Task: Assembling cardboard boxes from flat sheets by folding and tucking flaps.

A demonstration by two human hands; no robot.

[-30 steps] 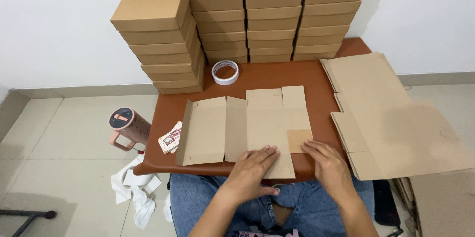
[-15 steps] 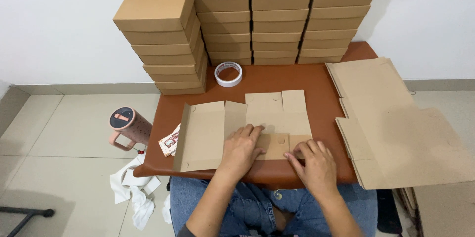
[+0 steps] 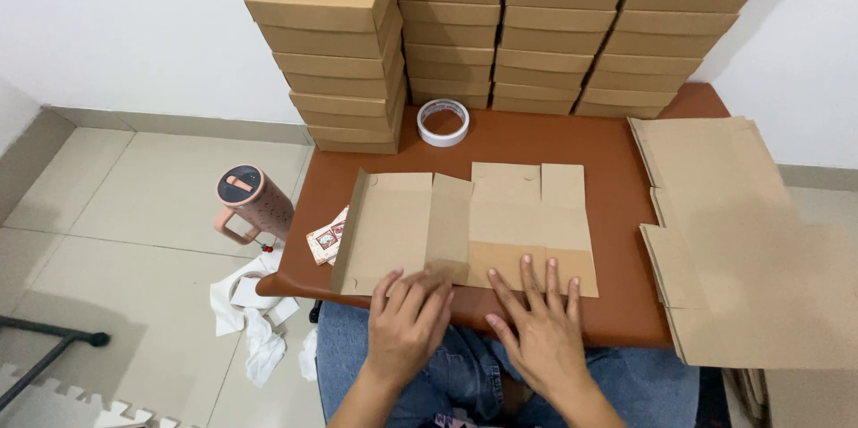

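White walls and a pale tiled floor (image 3: pixel 134 205) sit behind a brown bench (image 3: pixel 617 187). At the back edge of the bench stand tall stacks of shut cardboard boxes (image 3: pixel 500 26). A roll of tape (image 3: pixel 443 121) lies just in front of them.

A flat cardboard sheet (image 3: pixel 465 222) lies near the front edge of the bench. A moment ago both hands were close together on the front flap, and the sheet lay a bit flatter. Now its left flap stands up a little, and the front strip looks folded over, darker than the rest. So the folding looks just begun; the sheet is still mostly flat.

The left hand (image 3: pixel 409 319) is open, fingers a little curled, pressing on the front edge of the sheet. The right hand (image 3: pixel 538 325) is open and flat, fingers spread, pressing the folded strip down. Neither hand grips anything.

At the right edge of the bench lies a pile of more flat sheets (image 3: pixel 751 240), well apart from the hands. At the left edge sits a small card packet (image 3: pixel 327 237). On the floor stand a pink cup (image 3: pixel 253 202) and some white crumpled paper (image 3: pixel 255 321).
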